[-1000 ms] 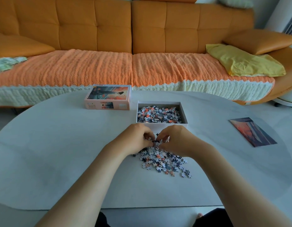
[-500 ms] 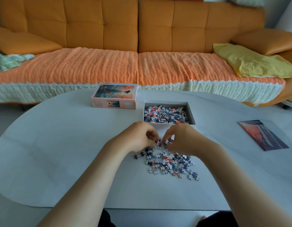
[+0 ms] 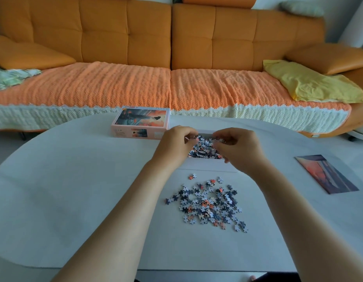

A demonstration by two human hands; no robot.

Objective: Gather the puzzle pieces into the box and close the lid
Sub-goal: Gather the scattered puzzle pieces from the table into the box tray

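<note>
An open white box (image 3: pixel 207 165) stands mid-table, partly filled with small puzzle pieces (image 3: pixel 203 148). My left hand (image 3: pixel 176 144) and my right hand (image 3: pixel 238 148) hover side by side over the box, fingers curled, each pinching a few pieces above the heap inside. Nearer to me a loose pile of puzzle pieces (image 3: pixel 210 203) lies scattered on the table. The lid (image 3: pixel 141 124), printed with a sunset picture, sits to the left of the box and slightly behind it.
The pale oval table (image 3: pixel 74 190) carries a printed picture card (image 3: pixel 326 174) at the right. Behind the table runs an orange sofa (image 3: pixel 170 43) with a knitted cover and a yellow cloth (image 3: pixel 310 83).
Both hands have lifted from the far edge of the loose pile and moved forward over the open box, carrying pieces. The pile on the table is now uncovered.
</note>
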